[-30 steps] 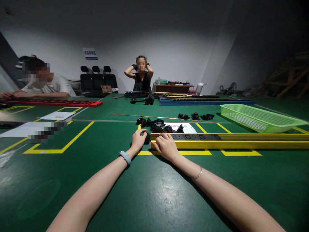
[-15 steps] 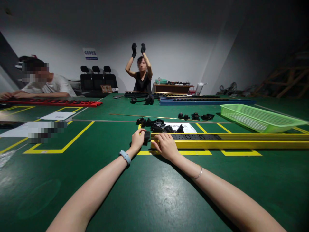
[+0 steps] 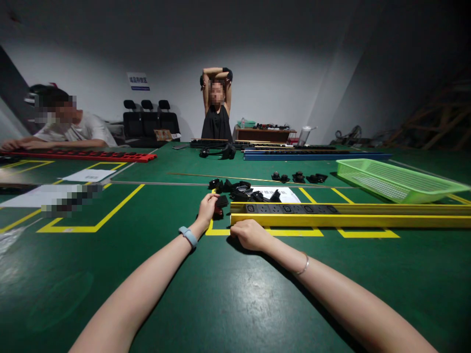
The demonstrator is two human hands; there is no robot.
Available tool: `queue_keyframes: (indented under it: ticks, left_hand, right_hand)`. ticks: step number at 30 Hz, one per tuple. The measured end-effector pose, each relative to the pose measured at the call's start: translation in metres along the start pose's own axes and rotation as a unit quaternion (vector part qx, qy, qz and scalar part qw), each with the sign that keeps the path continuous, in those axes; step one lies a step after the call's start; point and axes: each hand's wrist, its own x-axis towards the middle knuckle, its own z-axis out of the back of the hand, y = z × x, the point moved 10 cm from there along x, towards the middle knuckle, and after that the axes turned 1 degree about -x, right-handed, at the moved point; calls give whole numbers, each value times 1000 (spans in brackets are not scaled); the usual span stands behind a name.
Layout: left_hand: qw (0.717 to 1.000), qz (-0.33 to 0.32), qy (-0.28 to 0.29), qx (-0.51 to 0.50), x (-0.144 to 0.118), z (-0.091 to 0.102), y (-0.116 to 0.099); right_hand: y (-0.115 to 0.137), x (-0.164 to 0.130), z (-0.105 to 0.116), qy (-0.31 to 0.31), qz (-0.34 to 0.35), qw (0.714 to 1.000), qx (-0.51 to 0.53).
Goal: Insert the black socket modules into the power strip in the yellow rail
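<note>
My left hand (image 3: 206, 212) is closed around a black socket module (image 3: 221, 201) just left of the rail's end. A reddish-brown part (image 3: 218, 214) shows on the module's lower side. A long yellow rail (image 3: 349, 220) stretches away to the right, with a row of black socket modules (image 3: 294, 209) seated in its channel. Against the rail's front lower edge, by its left end, my right hand (image 3: 250, 235) rests with curled fingers. What those fingers hold, if anything, is hidden. Behind the rail's end lies a pile of loose black parts (image 3: 235, 189).
A green basket (image 3: 397, 184) stands at the back right. Several black pieces (image 3: 299, 177) and a thin rod (image 3: 206, 175) lie beyond the rail. Blue rails (image 3: 316, 155) and a red rail (image 3: 121, 156) are farther off. Two people sit or stand across the table.
My right hand has slid off the rail's top to its front lower edge, its fingers curling. The module in my left hand has turned, showing reddish-brown. The far person's raised arms have folded overhead.
</note>
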Motion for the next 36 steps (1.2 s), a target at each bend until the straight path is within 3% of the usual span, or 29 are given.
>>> queue_keyframes:
  ticks: [13, 36]
  left_hand:
    - [998, 7, 46, -33, -2, -9, 2]
    - [998, -19, 60, 19, -4, -12, 0]
  right_hand:
    - [-5, 1, 0, 21, -46, 999, 13]
    - [-9, 1, -5, 42, -63, 997, 31]
